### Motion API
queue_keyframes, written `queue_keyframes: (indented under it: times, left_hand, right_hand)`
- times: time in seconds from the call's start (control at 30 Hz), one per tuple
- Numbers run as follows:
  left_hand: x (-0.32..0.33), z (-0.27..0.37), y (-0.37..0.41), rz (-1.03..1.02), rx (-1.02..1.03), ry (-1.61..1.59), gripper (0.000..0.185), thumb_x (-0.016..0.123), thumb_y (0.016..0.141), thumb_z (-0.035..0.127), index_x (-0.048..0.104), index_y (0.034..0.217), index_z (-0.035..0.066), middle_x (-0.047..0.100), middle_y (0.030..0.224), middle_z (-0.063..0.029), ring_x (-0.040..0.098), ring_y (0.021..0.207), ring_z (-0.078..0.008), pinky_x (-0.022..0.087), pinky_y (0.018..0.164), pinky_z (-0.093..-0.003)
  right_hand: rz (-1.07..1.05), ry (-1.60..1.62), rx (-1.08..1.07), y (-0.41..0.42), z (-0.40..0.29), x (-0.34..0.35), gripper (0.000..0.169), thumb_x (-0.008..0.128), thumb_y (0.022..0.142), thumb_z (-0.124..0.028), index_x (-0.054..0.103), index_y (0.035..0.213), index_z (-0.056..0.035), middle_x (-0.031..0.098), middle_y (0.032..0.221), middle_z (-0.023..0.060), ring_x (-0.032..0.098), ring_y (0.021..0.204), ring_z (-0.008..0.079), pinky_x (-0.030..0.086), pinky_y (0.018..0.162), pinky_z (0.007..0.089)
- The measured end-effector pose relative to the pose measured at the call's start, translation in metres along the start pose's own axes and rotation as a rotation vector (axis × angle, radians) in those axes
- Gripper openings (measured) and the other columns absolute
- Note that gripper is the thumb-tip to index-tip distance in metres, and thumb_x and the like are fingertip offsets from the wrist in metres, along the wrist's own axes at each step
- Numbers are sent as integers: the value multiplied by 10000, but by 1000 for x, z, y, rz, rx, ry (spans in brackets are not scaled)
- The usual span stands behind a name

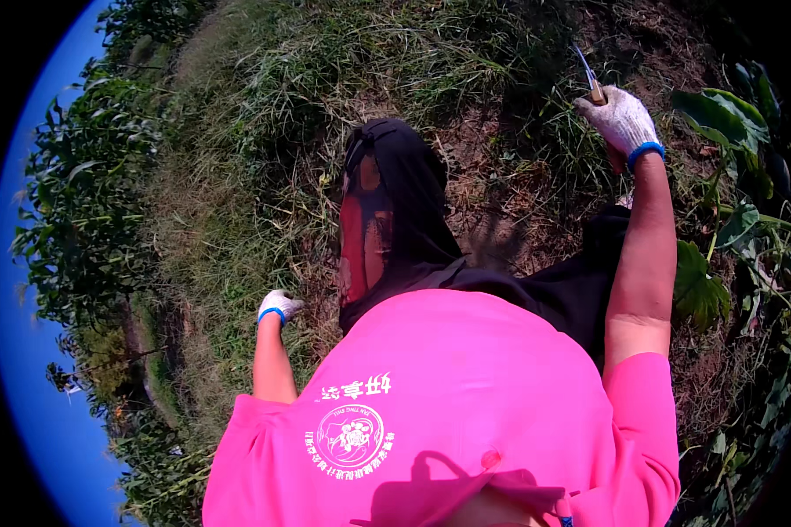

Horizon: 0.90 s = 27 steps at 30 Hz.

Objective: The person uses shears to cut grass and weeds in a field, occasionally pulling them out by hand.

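My right hand (623, 118), in a white knit glove with a blue cuff, is shut around the wooden handle (597, 93) of a bladed hand tool, possibly a sickle. Its thin metal blade (585, 64) points away from me, above the grass and bare soil. Lower on the other side, my left hand (281, 305) wears a matching glove. It is beside tangled grass (320, 296), near my bent knee. Its fingers look curled, but whether they hold anything is not visible.
Thick grass (369, 59) covers the ground ahead, with brown soil (478, 158) between tufts. Broad-leaved plants (732, 118) grow close to my right arm. Tall leafy crops (86, 217) stand on the left against blue sky. My black-clad leg (412, 178) is in front of me.
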<state>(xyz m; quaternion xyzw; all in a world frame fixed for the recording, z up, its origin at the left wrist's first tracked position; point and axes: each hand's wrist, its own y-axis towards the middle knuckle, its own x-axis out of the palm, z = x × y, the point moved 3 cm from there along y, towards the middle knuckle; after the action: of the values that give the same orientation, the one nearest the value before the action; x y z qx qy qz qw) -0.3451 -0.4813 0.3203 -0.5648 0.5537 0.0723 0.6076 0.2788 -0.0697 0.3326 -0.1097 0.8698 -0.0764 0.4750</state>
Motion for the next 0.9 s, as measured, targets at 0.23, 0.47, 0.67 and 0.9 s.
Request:
queue_keyframes:
  times: [0.23, 0.47, 0.67, 0.9]
  left_hand:
    - [-3, 148, 41, 211, 401, -128, 492, 643, 803, 429, 648, 1153, 83, 662, 1106, -187, 625, 1041, -328, 479, 915, -397]
    - [48, 297, 71, 116, 605, -201, 538, 566, 856, 373, 506, 1328, 121, 595, 1210, -231, 563, 1127, -391, 443, 964, -446]
    - [42, 382, 142, 146, 703, -329, 500, 560, 866, 288, 510, 1328, 103, 584, 1262, -181, 564, 1153, -348, 441, 984, -409]
    - [49, 500, 171, -31, 702, 95, 648, 553, 842, 192, 339, 1453, 217, 590, 1217, -209, 606, 1060, -375, 468, 911, -487]
  right_hand:
    - [49, -173, -29, 1, -8, 13, 518, 624, 810, -535, 630, 1025, -64, 675, 909, 187, 644, 896, 367, 488, 790, 450]
    - [16, -188, 14, -4, -24, 25, 512, 639, 823, -487, 620, 1105, -60, 661, 880, 183, 643, 838, 344, 487, 743, 425]
    - [61, -349, 116, 10, -9, 24, 529, 676, 815, -445, 597, 1156, -49, 665, 915, 199, 644, 854, 368, 492, 744, 434]
    - [75, -281, 166, 8, -2, 12, 455, 712, 830, -344, 584, 1116, -14, 610, 754, 144, 567, 633, 257, 474, 626, 352]
